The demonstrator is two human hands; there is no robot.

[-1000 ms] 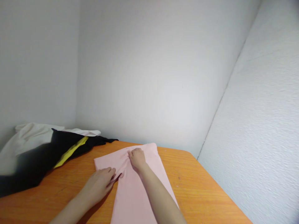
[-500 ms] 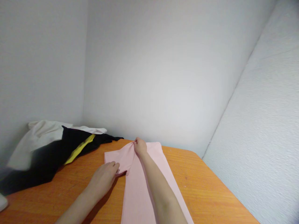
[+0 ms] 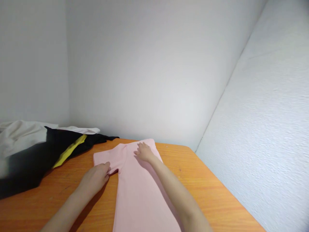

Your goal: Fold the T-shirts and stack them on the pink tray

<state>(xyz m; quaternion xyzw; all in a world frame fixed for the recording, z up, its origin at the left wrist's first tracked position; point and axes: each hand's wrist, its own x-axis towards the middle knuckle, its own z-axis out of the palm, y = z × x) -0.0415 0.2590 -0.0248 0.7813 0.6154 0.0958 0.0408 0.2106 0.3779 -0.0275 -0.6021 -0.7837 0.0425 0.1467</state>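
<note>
A pale pink garment (image 3: pixel 137 190) lies lengthwise on the orange wooden table (image 3: pixel 205 196), with a short sleeve spread to the left. My right hand (image 3: pixel 145 151) rests flat near the garment's far end, fingers stretched out over the cloth. My left hand (image 3: pixel 95 177) lies at the sleeve's lower edge, its fingertips curled onto the hem. Both forearms reach in from the bottom of the view.
A heap of clothes in black (image 3: pixel 36 158), white (image 3: pixel 21 133) and a yellow stripe (image 3: pixel 69 151) lies on the table's left side against the wall. White walls close in behind and on the right.
My right hand has let go of the pinched fold near the garment's top and now lies flat. The sleeve has been laid back out to the left.
</note>
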